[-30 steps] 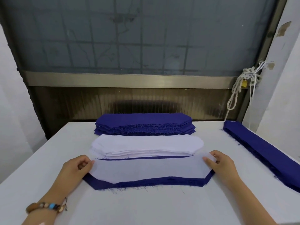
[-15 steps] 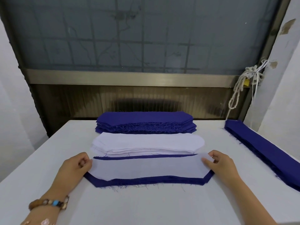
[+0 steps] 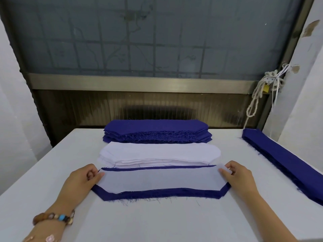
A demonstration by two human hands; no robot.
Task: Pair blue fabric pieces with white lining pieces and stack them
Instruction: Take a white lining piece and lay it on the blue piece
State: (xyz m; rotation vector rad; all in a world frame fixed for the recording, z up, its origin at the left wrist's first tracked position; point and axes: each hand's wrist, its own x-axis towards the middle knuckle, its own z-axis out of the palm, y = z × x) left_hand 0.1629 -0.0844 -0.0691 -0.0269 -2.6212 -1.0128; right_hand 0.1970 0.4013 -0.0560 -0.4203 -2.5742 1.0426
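Note:
A white lining piece [image 3: 157,180] lies on a blue fabric piece [image 3: 166,193] on the table in front of me; blue shows along its near and far edges. My left hand [image 3: 82,180] pinches the lining's left end. At the right end my right hand [image 3: 239,179] grips the lining between thumb and fingers. Behind them sits a stack of white lining pieces [image 3: 160,152], and further back a stack of blue fabric pieces [image 3: 157,131].
A long pile of blue strips [image 3: 286,163] runs along the right side of the white table [image 3: 157,222], next to the wall. A window and a knotted rope [image 3: 258,95] stand behind the table's far edge.
Both hands have slid the lining a little away from me on the blue piece, so the blue band along its near edge is wider.

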